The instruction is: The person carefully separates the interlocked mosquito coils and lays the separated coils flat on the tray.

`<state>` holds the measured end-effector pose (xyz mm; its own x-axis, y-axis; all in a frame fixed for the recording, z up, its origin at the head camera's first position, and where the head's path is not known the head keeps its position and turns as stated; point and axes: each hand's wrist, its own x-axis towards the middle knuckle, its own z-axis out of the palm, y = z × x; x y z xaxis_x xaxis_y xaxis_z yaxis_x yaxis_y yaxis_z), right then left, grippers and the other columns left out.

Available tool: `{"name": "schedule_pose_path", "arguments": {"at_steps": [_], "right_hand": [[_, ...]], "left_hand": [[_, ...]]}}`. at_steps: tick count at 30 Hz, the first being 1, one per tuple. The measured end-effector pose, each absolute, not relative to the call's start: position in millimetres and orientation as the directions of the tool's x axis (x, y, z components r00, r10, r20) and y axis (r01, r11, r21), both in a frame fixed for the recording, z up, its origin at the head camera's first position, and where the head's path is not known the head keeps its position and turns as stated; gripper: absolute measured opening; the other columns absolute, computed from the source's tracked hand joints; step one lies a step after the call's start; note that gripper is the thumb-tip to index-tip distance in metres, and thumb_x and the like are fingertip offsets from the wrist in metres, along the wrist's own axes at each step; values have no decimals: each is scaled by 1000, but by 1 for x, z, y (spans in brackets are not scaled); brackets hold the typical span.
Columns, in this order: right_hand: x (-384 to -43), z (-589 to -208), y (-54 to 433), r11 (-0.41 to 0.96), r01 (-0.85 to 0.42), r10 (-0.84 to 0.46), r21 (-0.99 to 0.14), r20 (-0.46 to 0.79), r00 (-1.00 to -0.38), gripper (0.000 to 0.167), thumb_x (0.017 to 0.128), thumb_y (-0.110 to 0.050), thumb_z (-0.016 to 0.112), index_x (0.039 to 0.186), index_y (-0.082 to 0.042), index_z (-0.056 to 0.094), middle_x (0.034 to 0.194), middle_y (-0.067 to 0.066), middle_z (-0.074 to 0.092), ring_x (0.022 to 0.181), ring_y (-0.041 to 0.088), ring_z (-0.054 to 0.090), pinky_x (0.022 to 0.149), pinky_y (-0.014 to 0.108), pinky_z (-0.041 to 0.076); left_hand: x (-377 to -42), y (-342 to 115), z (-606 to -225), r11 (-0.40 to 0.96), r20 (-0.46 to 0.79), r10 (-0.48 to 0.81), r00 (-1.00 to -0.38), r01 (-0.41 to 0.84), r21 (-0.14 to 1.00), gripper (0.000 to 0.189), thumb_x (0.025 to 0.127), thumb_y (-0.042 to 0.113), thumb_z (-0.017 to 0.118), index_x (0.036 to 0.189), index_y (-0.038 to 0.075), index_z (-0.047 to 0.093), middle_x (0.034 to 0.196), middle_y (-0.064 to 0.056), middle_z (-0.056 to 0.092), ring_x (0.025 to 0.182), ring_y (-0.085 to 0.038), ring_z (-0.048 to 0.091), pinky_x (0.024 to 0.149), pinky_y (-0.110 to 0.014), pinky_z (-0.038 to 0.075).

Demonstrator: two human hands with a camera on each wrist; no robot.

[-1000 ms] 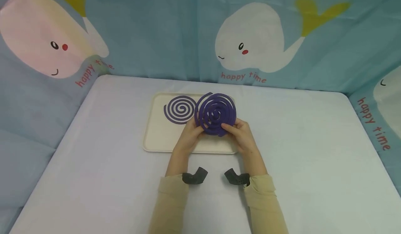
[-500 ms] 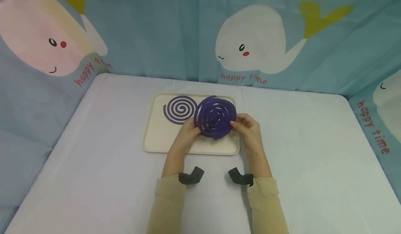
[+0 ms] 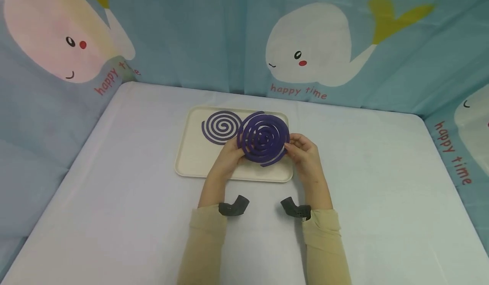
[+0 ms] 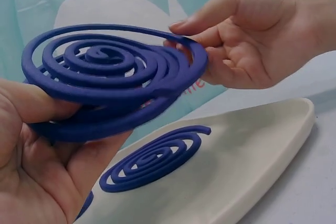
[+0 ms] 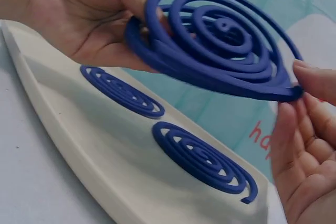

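Observation:
In the head view, a pair of stacked purple-blue mosquito coils (image 3: 273, 147) is held up over the tray (image 3: 195, 166). My left hand (image 3: 227, 157) grips their left side, its thumb over the edge in the left wrist view. With thumb and fingertips my right hand (image 3: 305, 153) pinches the right edge. The right wrist view shows the held coils (image 5: 210, 77) partly nested, their rings spread apart. Below them, one coil (image 5: 123, 92) and another coil (image 5: 205, 156) lie flat on the tray. Only the left one (image 3: 223, 127) shows from the head; the held coils cover the other.
The cream tray lies on a white-covered table (image 3: 114, 191), toward its back. Behind the table hangs a blue curtain (image 3: 206, 43) with whale prints. A black wrist mount (image 3: 234, 206) sits on the left wrist, a similar black mount (image 3: 296, 208) on the right.
The right thumb has slid from the lower front of the coils out to their right edge, and the right hand has shifted right. The left hand keeps its hold; the coils' overlap has shifted slightly.

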<state>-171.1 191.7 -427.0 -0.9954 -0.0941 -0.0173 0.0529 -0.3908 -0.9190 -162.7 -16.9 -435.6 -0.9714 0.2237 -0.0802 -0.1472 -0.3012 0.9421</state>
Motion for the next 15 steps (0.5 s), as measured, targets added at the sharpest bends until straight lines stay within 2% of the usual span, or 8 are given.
{"name": "schedule_pose_path", "arguments": {"at_steps": [5, 11, 15], "right_hand": [[-172, -429, 196, -339, 68, -102, -938, -35, -994, 27, 85, 15, 53, 89, -9, 65, 80, 2, 62, 69, 12, 60, 63, 22, 53], [-173, -430, 192, -333, 56, -65, -941, -37, -997, 30, 84, 17, 53, 87, -11, 65, 78, 0, 61, 72, 10, 59, 67, 22, 54], [-173, -431, 189, -351, 47, -53, -935, -30, -998, 30, 83, 18, 53, 85, -10, 63, 76, 1, 61, 70, 10, 60, 67, 20, 53]], "left_hand": [[-164, -14, -439, -267, -95, 219, -971, -154, 951, 16, 90, 4, 57, 106, 0, 58, 87, 3, 64, 80, -11, 61, 76, -27, 52], [-164, -12, -438, -326, -104, 234, -967, -179, 928, 29, 88, 1, 57, 117, -4, 54, 95, 1, 64, 87, -12, 63, 83, -30, 53], [-164, -12, -437, -393, -97, 228, -969, -183, 901, 18, 89, 4, 58, 107, 3, 58, 90, 1, 64, 82, -11, 64, 79, -27, 54]]}}
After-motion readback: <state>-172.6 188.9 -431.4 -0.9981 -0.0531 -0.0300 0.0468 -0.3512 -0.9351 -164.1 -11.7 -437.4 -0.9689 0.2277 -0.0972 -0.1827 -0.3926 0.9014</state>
